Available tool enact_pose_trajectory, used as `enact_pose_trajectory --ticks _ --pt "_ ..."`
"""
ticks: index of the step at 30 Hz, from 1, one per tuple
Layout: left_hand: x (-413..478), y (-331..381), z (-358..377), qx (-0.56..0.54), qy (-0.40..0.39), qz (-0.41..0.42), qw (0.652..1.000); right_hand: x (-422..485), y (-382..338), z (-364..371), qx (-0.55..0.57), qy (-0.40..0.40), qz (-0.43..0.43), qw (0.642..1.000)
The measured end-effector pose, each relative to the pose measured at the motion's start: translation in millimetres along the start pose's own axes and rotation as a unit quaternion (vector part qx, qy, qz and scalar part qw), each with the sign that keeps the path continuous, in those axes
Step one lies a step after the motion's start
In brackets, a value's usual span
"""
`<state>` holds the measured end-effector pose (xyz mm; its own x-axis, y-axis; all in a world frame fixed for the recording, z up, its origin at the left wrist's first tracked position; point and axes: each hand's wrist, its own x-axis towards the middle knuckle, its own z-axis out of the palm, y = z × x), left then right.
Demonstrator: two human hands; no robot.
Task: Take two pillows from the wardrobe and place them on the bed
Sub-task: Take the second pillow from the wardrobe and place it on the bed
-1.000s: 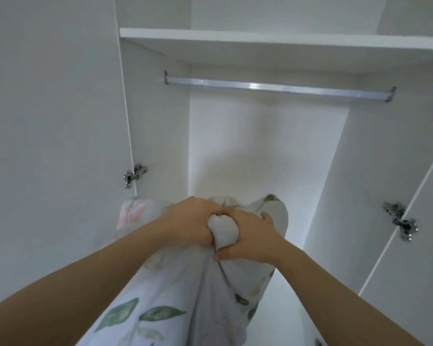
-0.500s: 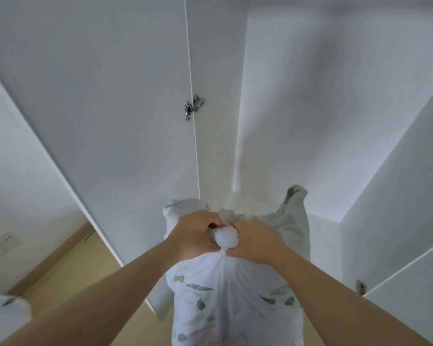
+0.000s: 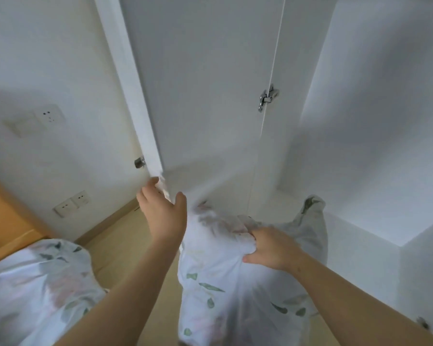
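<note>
A white pillow with a green leaf print (image 3: pixel 225 283) hangs in front of the open wardrobe (image 3: pixel 360 121). My right hand (image 3: pixel 270 248) grips a bunch of its cover at the top. My left hand (image 3: pixel 163 211) is off the pillow, fingers spread and relaxed, reaching toward the lower corner of the wardrobe's left door (image 3: pixel 198 96). A second pillow with the same print (image 3: pixel 35 290) lies at the lower left, beside the wooden headboard (image 3: pixel 5 221) of the bed.
The wardrobe's inside walls and floor are white and bare. A metal hinge (image 3: pixel 268 97) sits on the door. Wall sockets (image 3: pixel 71 203) are low on the left wall, above a beige floor (image 3: pixel 125 236).
My left hand has let go of the pillow and moved left toward the door's corner. The view has swung left and down, bringing the second pillow and headboard into sight.
</note>
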<state>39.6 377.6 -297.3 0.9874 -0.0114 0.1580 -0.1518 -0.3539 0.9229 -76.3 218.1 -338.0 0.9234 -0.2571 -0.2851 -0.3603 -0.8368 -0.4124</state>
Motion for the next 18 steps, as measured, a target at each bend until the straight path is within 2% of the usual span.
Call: enact_pose_trajectory --ticks 3,7,12,18 --pt "15.8 -5.2 -6.3 -0.060 -0.086 -0.012 0.994 5.5 -9.9 6.0 0.013 0.003 -0.008 1.000" --pt "28.1 -11.8 -21.7 -0.070 -0.131 -0.028 0.988 9.1 -17.4 11.5 0.021 0.001 0.002 1.000" --pt "22.1 -13.8 -23.4 -0.090 -0.151 -0.028 0.984 -1.4 -8.8 18.9 0.012 -0.013 0.027 0.999" --pt "-22.7 -6.6 4.1 -0.028 -0.161 0.001 0.986 -44.6 22.2 21.2 -0.001 -0.052 0.068 0.996"
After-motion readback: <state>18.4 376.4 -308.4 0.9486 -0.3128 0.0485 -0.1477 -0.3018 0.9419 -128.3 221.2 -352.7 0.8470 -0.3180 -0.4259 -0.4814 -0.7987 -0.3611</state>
